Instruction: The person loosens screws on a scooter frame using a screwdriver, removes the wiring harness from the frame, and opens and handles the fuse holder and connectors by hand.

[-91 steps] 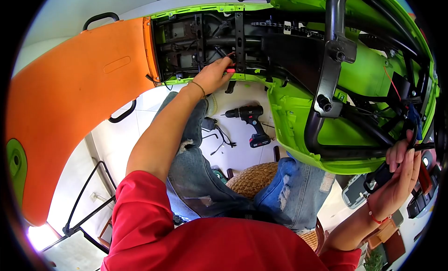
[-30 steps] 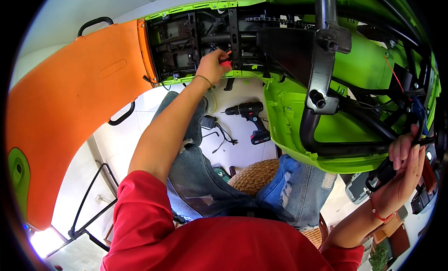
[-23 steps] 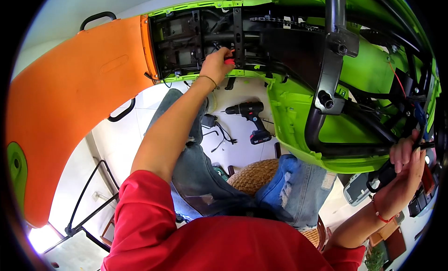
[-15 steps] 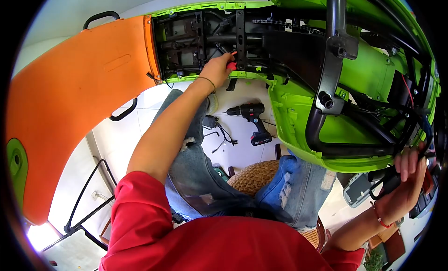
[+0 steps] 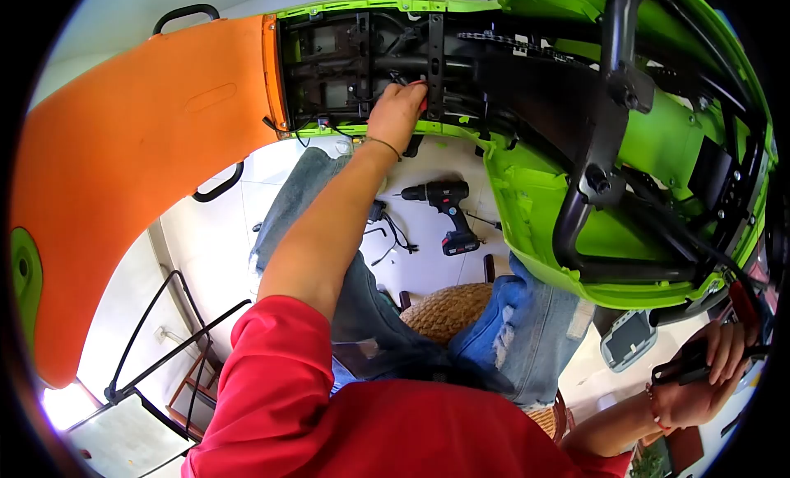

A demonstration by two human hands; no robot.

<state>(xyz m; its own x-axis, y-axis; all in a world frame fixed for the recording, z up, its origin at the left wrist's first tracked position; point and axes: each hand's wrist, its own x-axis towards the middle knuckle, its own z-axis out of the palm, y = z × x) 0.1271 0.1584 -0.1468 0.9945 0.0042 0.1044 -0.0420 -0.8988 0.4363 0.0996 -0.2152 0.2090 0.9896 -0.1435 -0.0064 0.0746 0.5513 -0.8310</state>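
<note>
Red shows at the left hand [image 5: 398,111] in the head view: its fingers look drawn together on a red piece [image 5: 425,102], mostly hidden behind them, just beside a black crossbar [image 5: 436,50]. Such a cramped spot probably calls for a light pinch, a steady wrist and knuckles clear of the metal. Near the right edge, the right hand [image 5: 717,359] has its fingers curled over a black handle [image 5: 681,368], which pokes out past them.
</note>
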